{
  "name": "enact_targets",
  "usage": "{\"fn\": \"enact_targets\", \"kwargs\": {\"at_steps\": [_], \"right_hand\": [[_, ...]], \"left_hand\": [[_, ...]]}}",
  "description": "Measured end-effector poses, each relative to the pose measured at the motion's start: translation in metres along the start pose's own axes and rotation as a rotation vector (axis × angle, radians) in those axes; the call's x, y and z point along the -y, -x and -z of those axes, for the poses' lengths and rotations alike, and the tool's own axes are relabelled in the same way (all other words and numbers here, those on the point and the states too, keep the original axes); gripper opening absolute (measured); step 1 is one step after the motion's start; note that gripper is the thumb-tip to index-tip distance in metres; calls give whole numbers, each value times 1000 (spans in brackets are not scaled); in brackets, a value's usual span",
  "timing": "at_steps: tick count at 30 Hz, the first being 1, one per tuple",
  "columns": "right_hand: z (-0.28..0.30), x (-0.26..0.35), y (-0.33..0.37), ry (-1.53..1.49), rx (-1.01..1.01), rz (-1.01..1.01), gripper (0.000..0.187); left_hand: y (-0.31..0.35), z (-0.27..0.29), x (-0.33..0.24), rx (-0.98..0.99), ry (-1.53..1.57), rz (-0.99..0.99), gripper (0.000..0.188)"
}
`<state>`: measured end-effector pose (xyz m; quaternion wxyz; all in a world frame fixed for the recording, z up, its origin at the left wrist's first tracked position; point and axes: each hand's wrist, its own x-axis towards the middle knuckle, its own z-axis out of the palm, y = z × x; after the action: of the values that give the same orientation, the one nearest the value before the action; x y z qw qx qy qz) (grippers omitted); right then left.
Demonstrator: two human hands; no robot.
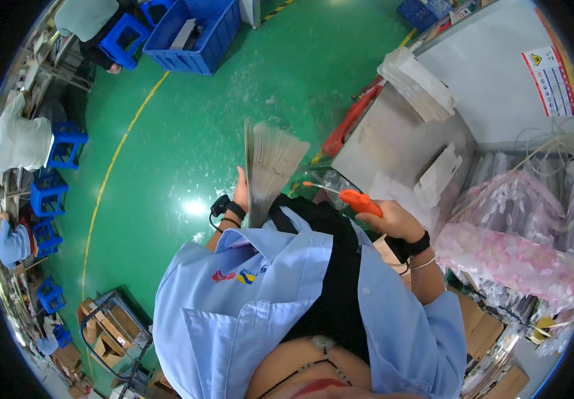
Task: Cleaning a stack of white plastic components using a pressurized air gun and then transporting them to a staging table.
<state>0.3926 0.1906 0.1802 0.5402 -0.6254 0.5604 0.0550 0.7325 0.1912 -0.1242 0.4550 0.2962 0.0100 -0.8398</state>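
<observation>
A thick stack of thin greyish-white sheets (270, 166) stands on edge in front of my body, its far end fanned out. My left hand (240, 195) is closed along the left side of the stack; part of the fingers is hidden behind it. To the right, my right hand (396, 221) grips the orange handle of a screwdriver (361, 202). Its thin shaft points left toward the sheets and ends in an orange-looking tip, apart from the stack. Both wrists wear black bands, the left with a small black device on it.
At my right is a grey metal surface (386, 139) with loose white sheets (416, 83) on it. Beside it lie clear plastic bundles and a pink floral wrap (510, 259). A blue crate (187, 56) stands far left, a cart (117, 332) with cardboard near left. People sit at benches along the left.
</observation>
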Motion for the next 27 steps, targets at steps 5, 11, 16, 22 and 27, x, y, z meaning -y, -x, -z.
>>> {"fn": "enact_targets", "kwargs": {"at_steps": [5,11,16,22,27], "right_hand": [[3,-3,-5,43,-16,11,44],[3,0,-3,105,12,9,45],[-1,2,3,23,-20,60,40],[0,-4,-2,89,-21,20,43],[0,2,1,62,-20,91,39]], "left_hand": [[-2,2,1,82,86,69,93],[-10,44,9,68,36,31,92],[-3,8,3,-31,-11,13,91],[-3,20,6,11,1,55,91],[-3,11,2,2,-22,0,87]]}}
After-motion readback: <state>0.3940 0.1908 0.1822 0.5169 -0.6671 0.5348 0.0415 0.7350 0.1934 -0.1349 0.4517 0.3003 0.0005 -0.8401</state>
